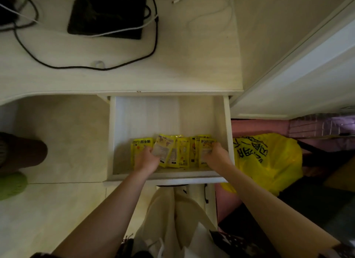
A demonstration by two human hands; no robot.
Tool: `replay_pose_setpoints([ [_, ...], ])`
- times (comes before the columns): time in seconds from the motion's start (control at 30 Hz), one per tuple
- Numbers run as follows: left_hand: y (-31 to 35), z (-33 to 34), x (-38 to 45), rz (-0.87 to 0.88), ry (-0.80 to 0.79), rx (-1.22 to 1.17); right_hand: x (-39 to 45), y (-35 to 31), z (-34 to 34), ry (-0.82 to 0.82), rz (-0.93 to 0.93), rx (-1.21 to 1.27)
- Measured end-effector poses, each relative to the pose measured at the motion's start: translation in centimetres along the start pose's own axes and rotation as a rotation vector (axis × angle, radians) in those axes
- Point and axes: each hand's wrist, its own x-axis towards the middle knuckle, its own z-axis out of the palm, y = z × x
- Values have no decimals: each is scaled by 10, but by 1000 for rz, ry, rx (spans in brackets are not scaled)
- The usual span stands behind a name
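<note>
The yellow packets (180, 152) stand on edge in a loose row along the front of the open drawer (227, 123), leaning on one another, printed faces and pale backs mixed. The left hand (147, 159) has its fingers curled round the packets at the left end of the row. The right hand (215, 154) pinches the ones at the right end, close to the drawer's side wall. With a hand at each end, it looks to me as if the row is being squeezed together and squared up, so the packets stand rather than flop flat. Nothing else shows in the drawer; the white bottom behind the row lies bare up to the table (115, 75) edge.

Just right of the drawer, a yellow plastic bag (269, 158) with black lettering sits slumped and open-mouthed; I cannot see what is in it. Below the drawer front hangs a cream cloth bag (163, 209), between the two forearms. On the table above lie a flat black device (107, 12) and a looping black cable (153, 46). A green slipper (11, 184) rests on the floor, far left.
</note>
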Motion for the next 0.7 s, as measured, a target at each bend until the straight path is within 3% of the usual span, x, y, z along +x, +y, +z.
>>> replay_pose_setpoints([
  [0.2, -9, -20, -38, 73, 58, -34, -40, -20, -10, 28, -245, -118],
  [0.43, -23, -39, -84, 243, 300, -50, -80, -55, -2, 48, -545, -268],
  [0.7, -83, -65, -126, 178, 514, -60, -110, -103, 47, -19, -786, -543],
])
